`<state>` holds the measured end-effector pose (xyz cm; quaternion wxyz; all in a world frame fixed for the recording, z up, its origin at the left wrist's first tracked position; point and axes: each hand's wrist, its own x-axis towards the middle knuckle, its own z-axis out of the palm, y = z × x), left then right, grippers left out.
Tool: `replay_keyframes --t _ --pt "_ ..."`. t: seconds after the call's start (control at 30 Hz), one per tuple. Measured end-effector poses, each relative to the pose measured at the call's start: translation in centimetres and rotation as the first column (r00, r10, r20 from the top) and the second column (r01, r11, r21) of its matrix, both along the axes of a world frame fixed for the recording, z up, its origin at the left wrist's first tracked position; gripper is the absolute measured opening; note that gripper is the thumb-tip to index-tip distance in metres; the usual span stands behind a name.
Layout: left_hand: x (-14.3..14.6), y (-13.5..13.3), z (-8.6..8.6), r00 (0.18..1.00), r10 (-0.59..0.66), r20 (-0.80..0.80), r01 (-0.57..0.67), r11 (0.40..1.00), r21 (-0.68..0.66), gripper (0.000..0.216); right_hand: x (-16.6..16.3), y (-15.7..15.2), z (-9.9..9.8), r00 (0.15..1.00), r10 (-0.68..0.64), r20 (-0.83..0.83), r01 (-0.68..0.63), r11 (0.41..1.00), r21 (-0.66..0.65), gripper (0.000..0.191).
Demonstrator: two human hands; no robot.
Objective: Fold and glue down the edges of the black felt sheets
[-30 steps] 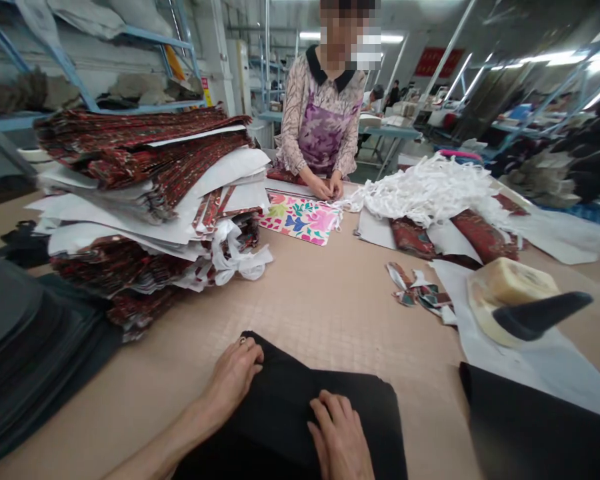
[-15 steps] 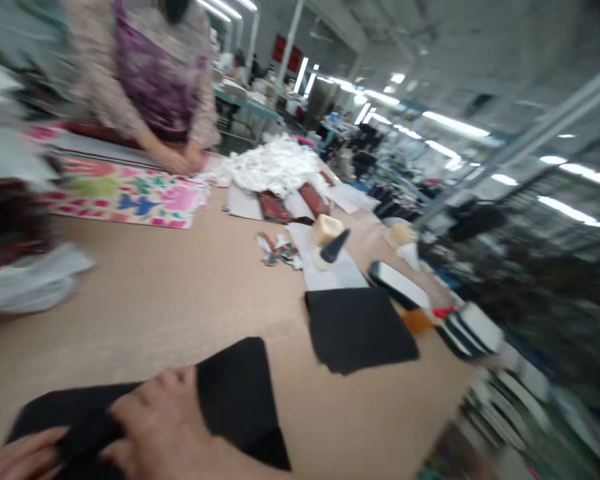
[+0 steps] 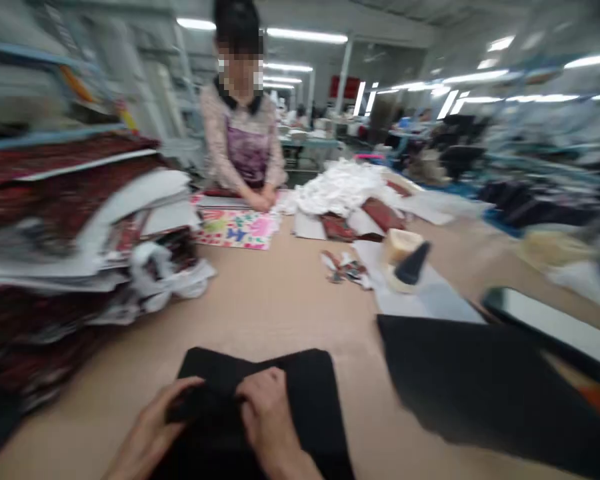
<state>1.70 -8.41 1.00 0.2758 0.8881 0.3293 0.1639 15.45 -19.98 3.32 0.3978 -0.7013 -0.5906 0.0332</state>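
Observation:
A piece of black fabric (image 3: 305, 393) lies on the tan table (image 3: 275, 307) right in front of me. My left hand (image 3: 153, 427) rests on its left part, fingers curled into the cloth. My right hand (image 3: 265, 417) is beside it near the middle, fingers bent and gripping a fold of the same fabric. The picture is smeared by motion.
A tall stack of red patterned and white sheets (image 3: 65, 227) rises at the left. A second black piece (image 3: 480, 387) lies at the right, with a white-and-black flat object (image 3: 555, 327) beyond. A person (image 3: 243, 143) works across the table over bright floral cloth (image 3: 237, 228); white scraps (image 3: 345, 187) lie nearby.
The camera swung right, then back toward the centre. Both hands moved from lying flat on the black fabric to gripping it close together.

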Motion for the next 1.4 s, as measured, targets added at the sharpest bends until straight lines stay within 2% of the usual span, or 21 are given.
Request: replay_keyframes --t 0.03,0.1,0.2,0.3,0.43,0.53,0.7,0.9,1.0,1.13,1.2,1.27,1.33,1.4 --pt "-1.6 0.1 0.9 0.999 0.041 -0.007 -0.042 0.998 -0.039 0.019 0.0 0.2 -0.6 0.998 0.042 -0.042 -0.041 0.999 0.032 0.018" --pt "-3.3 0.0 2.5 0.996 0.069 0.062 -0.044 0.940 -0.338 0.020 0.2 0.5 -2.0 0.992 0.056 -0.115 -0.049 0.997 0.064 0.023" --pt "-3.1 0.0 3.6 0.985 0.115 0.129 -0.038 0.874 -0.484 0.021 0.8 0.4 -3.5 0.991 0.110 -0.075 -0.100 0.986 0.130 0.021" --pt "-2.3 0.3 3.2 0.970 0.181 0.163 -0.066 0.840 -0.539 0.025 1.6 0.5 -4.4 0.990 0.131 0.051 -0.138 0.976 0.168 0.018" --pt "-1.8 1.0 1.8 0.935 0.323 0.144 -0.150 0.732 -0.665 0.030 2.3 1.7 -4.5 0.968 0.176 0.181 -0.203 0.969 0.143 0.029" --pt "-1.7 1.4 1.5 0.924 0.364 0.115 -0.190 0.701 -0.687 0.033 2.1 3.1 -3.5 0.952 0.215 0.219 -0.249 0.958 0.143 0.033" --pt "-1.7 1.5 2.1 0.946 0.297 0.131 -0.157 0.772 -0.615 0.023 0.9 4.9 -2.2 0.976 0.190 0.102 -0.205 0.965 0.162 0.019" --pt "-1.9 1.5 2.1 0.965 0.251 0.078 -0.168 0.817 -0.551 0.021 0.4 5.5 -2.8 0.961 0.268 0.066 -0.275 0.952 0.135 0.004" --pt "-2.1 1.9 2.6 0.962 0.243 0.123 -0.118 0.778 -0.617 0.013 0.0 5.4 -3.0 0.974 0.218 0.062 -0.224 0.965 0.138 0.009" --pt "-2.2 3.1 3.2 0.958 0.201 0.205 -0.006 0.728 -0.686 0.035 -0.2 5.6 -3.1 0.973 0.171 0.156 -0.196 0.966 0.169 0.015" --pt "-2.1 3.8 3.2 0.959 0.211 0.189 -0.014 0.701 -0.713 0.037 -0.1 5.7 -3.1 0.965 0.157 0.210 -0.196 0.964 0.180 0.014" --pt "-1.8 4.5 3.2 0.964 0.222 0.145 -0.034 0.648 -0.761 0.033 -0.1 5.7 -3.2 0.952 0.163 0.260 -0.216 0.957 0.192 0.013" --pt "-1.4 5.0 3.1 0.972 0.212 0.103 -0.045 0.596 -0.802 0.030 -0.3 5.6 -3.4 0.934 0.196 0.300 -0.262 0.944 0.200 0.014" --pt "-1.1 5.3 3.0 0.983 0.175 0.065 -0.048 0.574 -0.817 0.027 -0.5 5.5 -3.7 0.920 0.233 0.316 -0.308 0.927 0.214 0.016"
